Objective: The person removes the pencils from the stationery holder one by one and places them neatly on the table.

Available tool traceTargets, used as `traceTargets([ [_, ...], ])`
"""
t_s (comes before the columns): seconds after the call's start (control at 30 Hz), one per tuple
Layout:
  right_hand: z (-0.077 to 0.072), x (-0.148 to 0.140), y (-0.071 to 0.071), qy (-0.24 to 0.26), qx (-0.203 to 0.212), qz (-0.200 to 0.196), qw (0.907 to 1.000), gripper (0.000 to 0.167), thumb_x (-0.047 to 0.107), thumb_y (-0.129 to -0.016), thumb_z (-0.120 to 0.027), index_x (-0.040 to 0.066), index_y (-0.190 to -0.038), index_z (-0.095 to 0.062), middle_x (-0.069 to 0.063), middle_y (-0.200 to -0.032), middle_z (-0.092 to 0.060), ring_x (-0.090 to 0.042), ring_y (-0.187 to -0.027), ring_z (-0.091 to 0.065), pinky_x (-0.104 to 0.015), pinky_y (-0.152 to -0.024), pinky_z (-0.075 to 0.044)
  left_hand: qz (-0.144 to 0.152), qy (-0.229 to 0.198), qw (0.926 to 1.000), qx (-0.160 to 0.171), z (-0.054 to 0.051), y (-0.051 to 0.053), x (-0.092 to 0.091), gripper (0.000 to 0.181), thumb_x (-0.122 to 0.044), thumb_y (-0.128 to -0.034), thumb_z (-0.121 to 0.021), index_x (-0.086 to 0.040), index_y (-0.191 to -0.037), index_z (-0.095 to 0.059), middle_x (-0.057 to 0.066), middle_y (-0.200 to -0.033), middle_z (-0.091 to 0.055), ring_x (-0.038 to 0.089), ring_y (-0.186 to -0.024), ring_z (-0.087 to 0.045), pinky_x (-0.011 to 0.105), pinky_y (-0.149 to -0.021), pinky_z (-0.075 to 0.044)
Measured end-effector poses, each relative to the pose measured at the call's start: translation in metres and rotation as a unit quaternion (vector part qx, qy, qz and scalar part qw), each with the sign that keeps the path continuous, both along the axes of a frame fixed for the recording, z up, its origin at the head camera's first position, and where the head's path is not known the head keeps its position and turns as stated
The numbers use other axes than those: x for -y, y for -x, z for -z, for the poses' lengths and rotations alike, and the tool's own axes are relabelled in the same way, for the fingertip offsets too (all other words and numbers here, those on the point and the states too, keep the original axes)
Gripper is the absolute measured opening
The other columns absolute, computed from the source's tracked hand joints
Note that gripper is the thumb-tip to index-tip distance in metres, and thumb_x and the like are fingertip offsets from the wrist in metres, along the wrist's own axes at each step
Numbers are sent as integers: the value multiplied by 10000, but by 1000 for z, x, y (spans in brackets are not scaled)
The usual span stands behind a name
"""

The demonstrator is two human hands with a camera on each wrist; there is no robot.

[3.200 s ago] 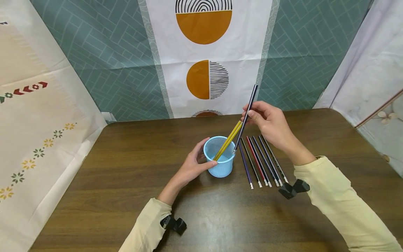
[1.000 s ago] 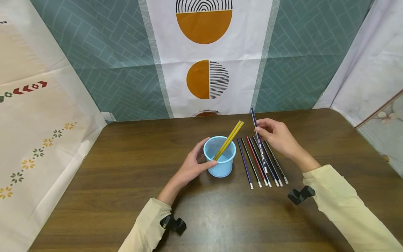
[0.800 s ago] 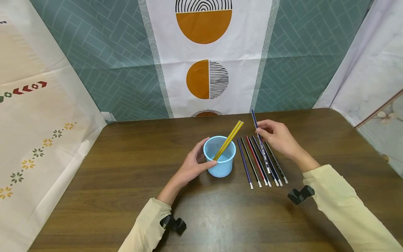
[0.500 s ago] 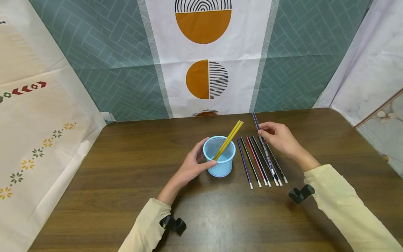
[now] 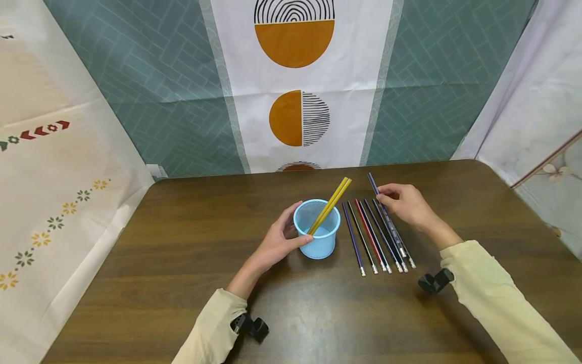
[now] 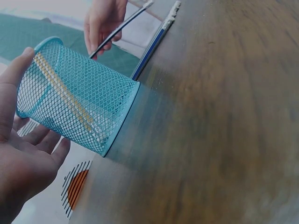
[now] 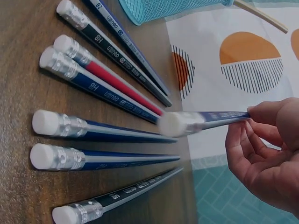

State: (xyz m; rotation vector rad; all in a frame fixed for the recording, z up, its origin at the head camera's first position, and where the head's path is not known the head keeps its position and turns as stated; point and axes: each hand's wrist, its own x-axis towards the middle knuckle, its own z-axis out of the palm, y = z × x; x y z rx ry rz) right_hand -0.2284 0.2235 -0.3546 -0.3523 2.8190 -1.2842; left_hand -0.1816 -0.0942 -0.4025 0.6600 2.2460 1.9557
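My left hand (image 5: 278, 241) grips the light-blue mesh pencil cup (image 5: 319, 249) by its left side, thumb at the rim. Two yellow pencils (image 5: 334, 200) lean to the right in the cup, visible through its mesh (image 6: 100, 77) in the left wrist view. Between thumb and fingers, my right hand (image 5: 406, 206) pinches a blue pencil (image 5: 373, 184) near its upper end. Its white eraser (image 7: 172, 125) points down toward the row, raised above the other pencils in the right wrist view. Beneath lie several pencils side by side, including a red one (image 5: 367, 228) and a black one (image 7: 135, 191).
The brown wooden table (image 5: 182, 283) extends around the cup and the row. Behind its back edge hangs a teal and white printed cloth (image 5: 182, 116). A patterned cream cloth (image 5: 59, 172) slopes along the left side.
My right hand has carried the pencil from the cup's rim rightward over the row, then lowered it and shifted it slightly further right. My left hand stays on the cup.
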Motion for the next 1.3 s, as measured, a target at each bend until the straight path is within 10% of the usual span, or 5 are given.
traceTargets([
  [1.3, 27, -31, 14, -73, 399, 166, 9990, 331, 106, -975, -567, -138, -1198, -575, -283, -1088, -611, -259, -814, -629, -250, -633, -532, 55, -27, 10000, -55, -2, -2, 1, 762, -7, -848, -721, -77, -1492, -320, 154, -1419, -456, 283, -1294, -438, 455, -1057, -356],
])
